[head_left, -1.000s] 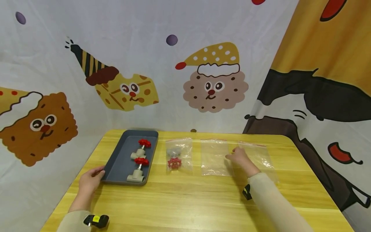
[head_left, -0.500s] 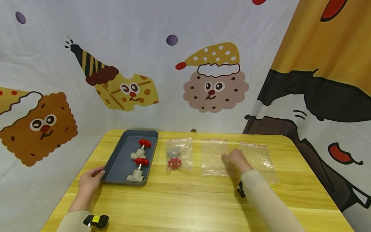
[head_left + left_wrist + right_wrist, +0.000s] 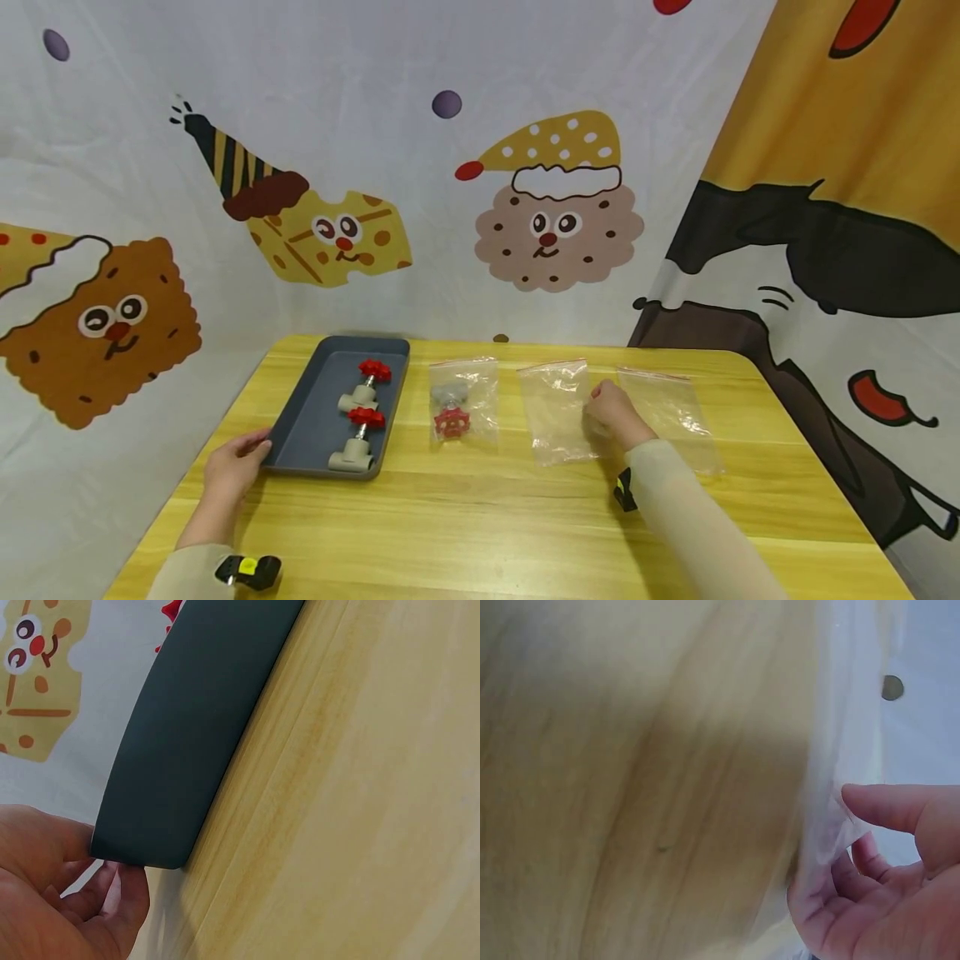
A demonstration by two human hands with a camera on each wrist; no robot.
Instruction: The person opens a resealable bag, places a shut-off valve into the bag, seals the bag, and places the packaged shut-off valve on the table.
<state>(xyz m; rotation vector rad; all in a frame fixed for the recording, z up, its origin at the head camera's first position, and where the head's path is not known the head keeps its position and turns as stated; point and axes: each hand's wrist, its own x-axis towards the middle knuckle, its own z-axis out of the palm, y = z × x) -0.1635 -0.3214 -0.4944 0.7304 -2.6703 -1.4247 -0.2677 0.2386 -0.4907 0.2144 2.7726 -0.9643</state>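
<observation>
My left hand (image 3: 231, 468) holds the near left corner of a grey tray (image 3: 303, 417); the left wrist view shows its fingertips (image 3: 133, 889) at the tray's corner. Two beige pipe valves with red handwheels, a near valve (image 3: 352, 454) and a far valve (image 3: 360, 396), lie in the tray. To the right, my right hand (image 3: 617, 412) pinches the right edge of a clear zip bag (image 3: 555, 408). In the right wrist view the thin plastic (image 3: 829, 825) runs between thumb and curled fingers. The bag looks flat, and its lower edge is slightly raised or skewed.
Left of the pinched bag lies another zip bag (image 3: 483, 392) with a red-wheeled valve (image 3: 452, 421) inside. A third clear zip bag (image 3: 667, 408) lies flat on the right. Everything rests on a wooden table (image 3: 465, 533), with a printed cloth (image 3: 435, 275) behind it.
My right hand has moved left from beside the right bag to the middle bag and taken its right edge. That bag has tilted and shifted slightly. The left hand and tray stay put.
</observation>
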